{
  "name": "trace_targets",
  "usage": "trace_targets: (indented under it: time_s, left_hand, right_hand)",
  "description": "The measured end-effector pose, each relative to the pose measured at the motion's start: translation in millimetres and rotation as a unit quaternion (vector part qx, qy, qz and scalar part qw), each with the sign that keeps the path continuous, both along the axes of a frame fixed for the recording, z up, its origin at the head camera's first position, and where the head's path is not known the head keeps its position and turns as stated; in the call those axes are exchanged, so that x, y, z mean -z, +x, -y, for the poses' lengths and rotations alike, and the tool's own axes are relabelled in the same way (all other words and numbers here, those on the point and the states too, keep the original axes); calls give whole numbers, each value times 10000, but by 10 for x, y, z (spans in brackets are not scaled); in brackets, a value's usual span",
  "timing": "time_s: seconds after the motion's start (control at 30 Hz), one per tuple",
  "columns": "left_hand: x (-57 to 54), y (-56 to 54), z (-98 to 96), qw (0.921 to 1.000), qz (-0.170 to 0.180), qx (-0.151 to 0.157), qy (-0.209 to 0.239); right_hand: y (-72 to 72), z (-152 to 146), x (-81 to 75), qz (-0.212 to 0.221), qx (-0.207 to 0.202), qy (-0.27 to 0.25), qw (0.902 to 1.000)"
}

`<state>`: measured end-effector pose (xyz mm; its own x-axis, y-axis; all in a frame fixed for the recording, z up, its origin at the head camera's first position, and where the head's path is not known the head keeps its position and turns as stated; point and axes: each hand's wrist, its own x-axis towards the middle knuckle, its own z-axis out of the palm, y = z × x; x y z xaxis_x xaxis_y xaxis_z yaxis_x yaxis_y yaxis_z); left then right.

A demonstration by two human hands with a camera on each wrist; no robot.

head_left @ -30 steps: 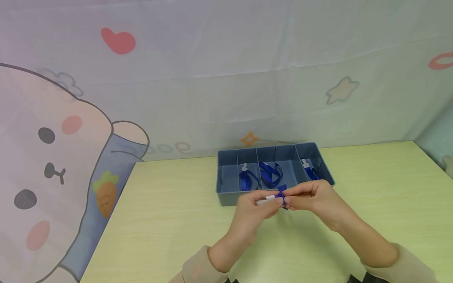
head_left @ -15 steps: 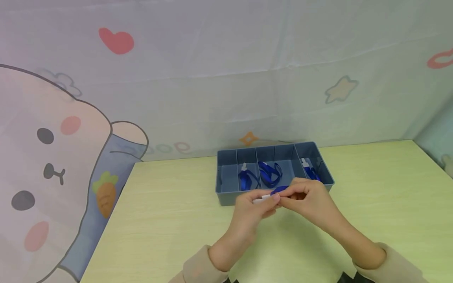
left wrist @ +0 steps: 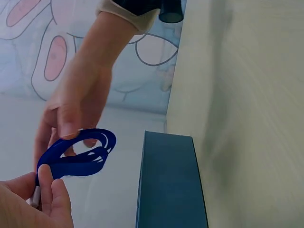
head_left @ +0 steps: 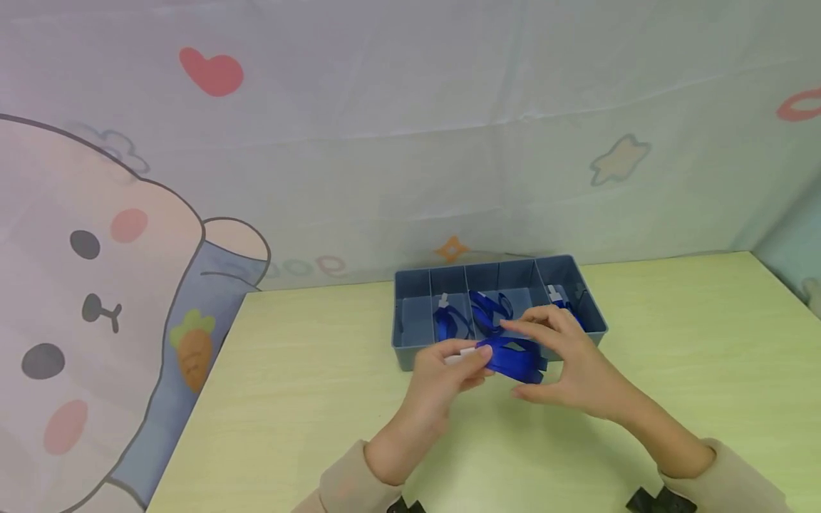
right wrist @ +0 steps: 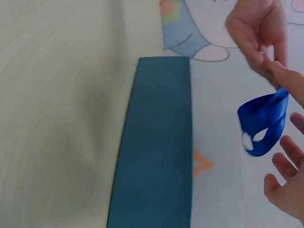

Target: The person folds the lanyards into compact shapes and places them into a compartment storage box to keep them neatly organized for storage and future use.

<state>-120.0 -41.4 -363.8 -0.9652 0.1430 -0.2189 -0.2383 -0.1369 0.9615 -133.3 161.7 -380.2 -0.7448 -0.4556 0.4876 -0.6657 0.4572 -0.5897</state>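
Note:
A coiled blue lanyard [head_left: 521, 365] with a white clip [head_left: 457, 358] is held up in front of the divided box. My left hand [head_left: 442, 381] pinches it where the strap meets the clip, thumb on top. The loops fan out to the right, as the left wrist view shows of the coil [left wrist: 80, 168]. Around their far end my right hand [head_left: 571, 363] stands with thumb and fingers spread wide. In the right wrist view the right hand's curved fingers [right wrist: 287, 156] are beside the hanging loops [right wrist: 261, 121], not closed on them.
The blue-grey divided box [head_left: 410, 360] stands near the table's back edge. Blue lanyards lie in several compartments: one bundle [head_left: 444, 324] at left, a loose coil [head_left: 487, 313] in the middle, another with a white clip [head_left: 555, 293] at right. A printed cloth [head_left: 385, 142] hangs behind.
The right hand was pinching the blue strap beside the left fingers; it has let go and spread. The lanyard's loops now fan out into view. The left hand has shifted slightly left.

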Motion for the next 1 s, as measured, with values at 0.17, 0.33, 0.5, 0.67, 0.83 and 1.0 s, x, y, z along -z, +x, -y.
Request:
trace_targets:
  time_s: [0.17, 0.33, 0.5, 0.67, 0.83, 1.0]
  left_hand:
    - [-34, -1, 34, 10000, -17, 42, -50]
    - [-46, 3, 41, 10000, 50, 36, 24]
    - [-42, 4, 35, 9996, 96, 81, 243]
    - [-32, 5, 27, 9991, 120, 90, 391]
    - [-19, 5, 37, 9993, 160, 8, 330]
    - [-13, 0, 47, 9994, 156, -6, 310]
  right_hand:
    - [-11, -64, 69, 440, -38, 266, 9987]
    - [-27, -92, 89, 467, -60, 290, 9985]
    - [-22, -54, 101, -202, -21, 359, 9992]
    - [-7, -24, 72, -706, 69, 192, 9973]
    - [9, -56, 37, -631, -35, -79, 9980]
    - [10, -109, 43, 35, -81, -93, 9999]
